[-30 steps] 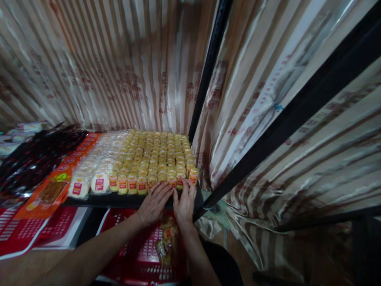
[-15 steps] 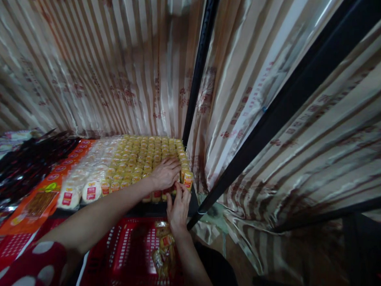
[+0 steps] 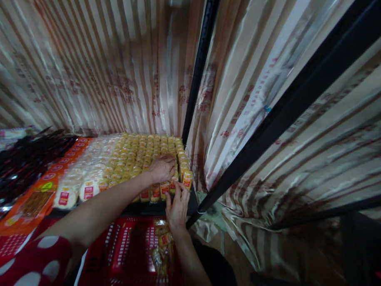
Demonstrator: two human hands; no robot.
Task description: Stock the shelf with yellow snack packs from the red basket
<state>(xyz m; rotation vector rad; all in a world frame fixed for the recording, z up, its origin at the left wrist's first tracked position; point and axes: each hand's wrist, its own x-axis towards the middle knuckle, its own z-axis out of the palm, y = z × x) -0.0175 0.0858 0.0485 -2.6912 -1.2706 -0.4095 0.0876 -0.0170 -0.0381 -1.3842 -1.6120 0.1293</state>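
Note:
Rows of small yellow-wrapped snack packs (image 3: 137, 151) stand close together on a dark shelf (image 3: 150, 209). My left hand (image 3: 163, 168) lies over the tops of the right-hand rows, fingers stretched out and touching them. At the front of those rows is my right hand (image 3: 178, 207), its thumb and fingers apart with the tips against the front packs. One front pack with a red label (image 3: 187, 179) stands just right of these fingertips. A narrow gap runs between the last row and its neighbour.
Round white packs (image 3: 63, 197), an orange packet (image 3: 36, 202) and dark shiny packets (image 3: 30, 166) lie to the left. Below the shelf is a red basket (image 3: 121, 253) holding several loose yellow packs (image 3: 161, 254). A black post (image 3: 233, 169) slants past on the right, before striped curtains (image 3: 133, 74).
My left hand has slid slightly left over the packs, uncovering more red-labelled fronts. The right hand's fingers stay near the front edge. The view has shifted a little.

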